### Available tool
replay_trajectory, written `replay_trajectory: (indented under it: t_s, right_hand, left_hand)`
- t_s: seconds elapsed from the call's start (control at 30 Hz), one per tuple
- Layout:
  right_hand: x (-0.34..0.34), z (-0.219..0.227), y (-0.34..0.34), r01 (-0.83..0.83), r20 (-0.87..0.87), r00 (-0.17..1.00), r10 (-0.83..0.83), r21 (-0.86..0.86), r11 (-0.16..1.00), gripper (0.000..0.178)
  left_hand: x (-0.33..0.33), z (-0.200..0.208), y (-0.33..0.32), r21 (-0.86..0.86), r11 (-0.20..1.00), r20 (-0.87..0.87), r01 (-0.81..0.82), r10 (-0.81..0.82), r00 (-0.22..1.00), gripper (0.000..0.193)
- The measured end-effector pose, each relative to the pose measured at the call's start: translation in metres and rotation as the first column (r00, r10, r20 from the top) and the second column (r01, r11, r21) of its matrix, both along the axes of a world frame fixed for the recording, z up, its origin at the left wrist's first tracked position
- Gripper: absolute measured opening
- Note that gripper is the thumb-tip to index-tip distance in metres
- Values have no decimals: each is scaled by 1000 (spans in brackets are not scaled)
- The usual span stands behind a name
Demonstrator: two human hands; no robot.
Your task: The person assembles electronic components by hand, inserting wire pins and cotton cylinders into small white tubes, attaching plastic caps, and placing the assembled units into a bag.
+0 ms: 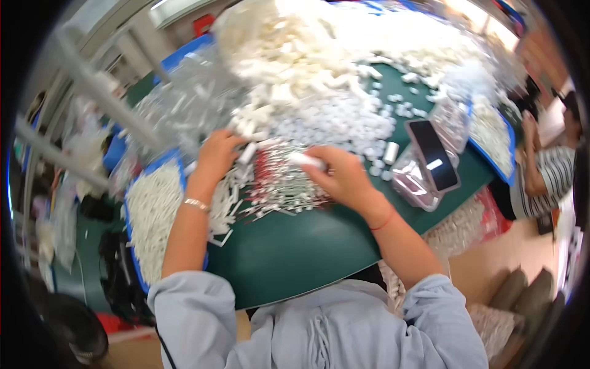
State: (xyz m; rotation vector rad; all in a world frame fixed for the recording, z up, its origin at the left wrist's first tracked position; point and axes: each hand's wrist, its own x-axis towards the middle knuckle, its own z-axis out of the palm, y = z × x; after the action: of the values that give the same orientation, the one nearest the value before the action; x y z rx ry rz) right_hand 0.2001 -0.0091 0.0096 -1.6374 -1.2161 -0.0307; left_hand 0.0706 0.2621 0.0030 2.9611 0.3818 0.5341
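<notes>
My right hand [341,175] is closed around a short white plastic cylinder [307,161], which it holds above a pile of thin red and silvery sticks [289,181]. At the left edge of that pile, my left hand [218,157] has its fingers partly spread, slightly blurred. Another white cylinder [247,153] lies right by its fingertips; I see nothing held in that hand. Loose white sticks [222,209] are scattered below it. Beyond both hands spreads a heap of small white caps [335,120].
A large mound of cream-white plastic pieces [289,46] rises at the back, beside clear plastic bags [190,92]. A blue tray of white sticks [153,215] stands left. Rightward are a phone [433,155] on clear containers [415,181], another blue tray [511,157] and a seated person [544,178].
</notes>
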Motion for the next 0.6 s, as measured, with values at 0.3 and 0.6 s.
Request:
replay_trajectory:
  t_s: [0.3,0.6]
  right_hand:
    - [0,7,-5,-36,-202,977,69,160,986,26]
    - [1,-3,2,-152,-320,916,241,279,948,25]
  left_hand:
    - [-15,49,-49,-571,819,107,49,15,994,26]
    - [-7,29,-127,-930,327,171,166,-14,985,32]
